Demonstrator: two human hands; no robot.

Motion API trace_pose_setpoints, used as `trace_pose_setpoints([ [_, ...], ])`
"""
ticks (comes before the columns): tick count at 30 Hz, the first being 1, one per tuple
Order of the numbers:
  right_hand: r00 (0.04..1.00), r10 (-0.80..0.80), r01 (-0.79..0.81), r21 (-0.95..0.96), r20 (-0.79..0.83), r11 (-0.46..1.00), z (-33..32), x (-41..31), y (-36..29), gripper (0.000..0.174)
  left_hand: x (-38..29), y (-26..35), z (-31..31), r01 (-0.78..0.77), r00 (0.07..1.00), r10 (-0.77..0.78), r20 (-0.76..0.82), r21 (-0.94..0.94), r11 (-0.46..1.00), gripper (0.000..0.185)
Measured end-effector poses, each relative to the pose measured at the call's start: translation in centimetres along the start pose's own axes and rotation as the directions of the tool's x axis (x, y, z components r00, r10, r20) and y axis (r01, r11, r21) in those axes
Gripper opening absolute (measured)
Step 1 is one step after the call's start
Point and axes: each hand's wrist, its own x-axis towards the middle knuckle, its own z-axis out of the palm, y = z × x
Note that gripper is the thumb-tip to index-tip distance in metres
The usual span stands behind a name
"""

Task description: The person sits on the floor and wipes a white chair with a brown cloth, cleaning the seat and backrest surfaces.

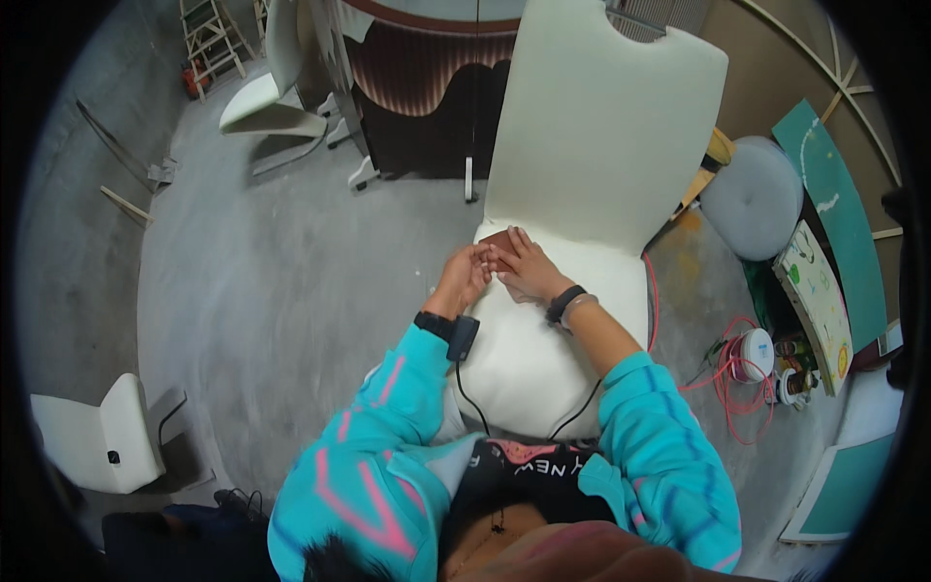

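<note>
A flat reddish-brown piece (497,240), its material unclear, rests at the back left of a white chair's seat (553,364), close to the foot of the tall backrest (611,124). My right hand (531,269) lies over it with the fingers pointing forward, its fingertips on the piece. At the near left edge of the piece is my left hand (468,275), palm turned inward with the fingers curled; whether they grip it is unclear. The two hands meet or nearly meet. Wristbands sit on both wrists, and thin black cables hang over the front of the seat.
Behind the chair stands a wheeled panel (429,138). More white chairs stand at the upper left (251,105) and lower left (131,436). To the right are a grey round cushion (753,196), a white bucket (753,355), a coiled red hose (727,407) and painted boards (814,298).
</note>
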Motion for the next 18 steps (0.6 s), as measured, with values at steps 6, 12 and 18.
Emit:
trace_pose_setpoints([
  [6,0.993,0.118,-0.116,-0.106,0.012,0.988,0.2,2.0,-1.2,0.066,0.7,0.3,-0.6,-0.008,1.000,0.008,-0.005,-0.040,0.999,0.021],
  [12,0.976,-0.168,0.169,0.004,0.141,0.986,-0.3,-4.5,-6.3,0.063,0.7,0.3,-1.2,0.021,0.999,-0.025,-0.043,-0.091,0.996,0.015],
  [18,0.983,-0.115,0.120,-0.025,0.144,0.992,-1.4,-7.1,-9.2,0.065,0.7,-0.5,-0.3,-0.003,1.000,0.003,-0.021,-0.008,1.000,0.021],
])
